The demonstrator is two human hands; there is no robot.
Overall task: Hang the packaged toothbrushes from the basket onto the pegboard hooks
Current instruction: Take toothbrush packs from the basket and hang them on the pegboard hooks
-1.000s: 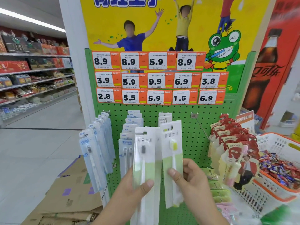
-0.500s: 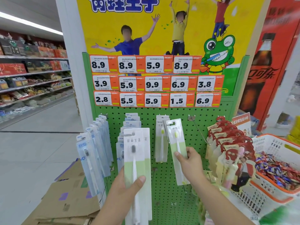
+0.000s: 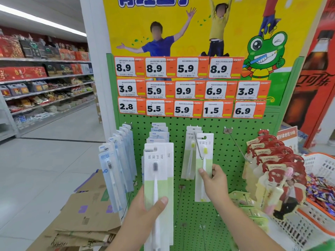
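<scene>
Left hand (image 3: 145, 205) grips 2 stacked packs (image 3: 158, 171); right hand (image 3: 213, 180) grips 1 yellow-bristled pack (image 3: 204, 156).

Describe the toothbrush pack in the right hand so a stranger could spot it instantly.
Start at the green pegboard under the orange price tags. On its middle hook, the right hand grips a white-and-green pack. Its brush head is yellow, whereas the left hand's pack shows dark bristles.

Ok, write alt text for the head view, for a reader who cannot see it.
A person's right hand holds a yellow-bristled packaged toothbrush at a hook on a green pegboard, while the left hand grips a stack of dark-bristled packs. Orange price tags sit above, and an orange-rimmed basket stands to the right.
</scene>
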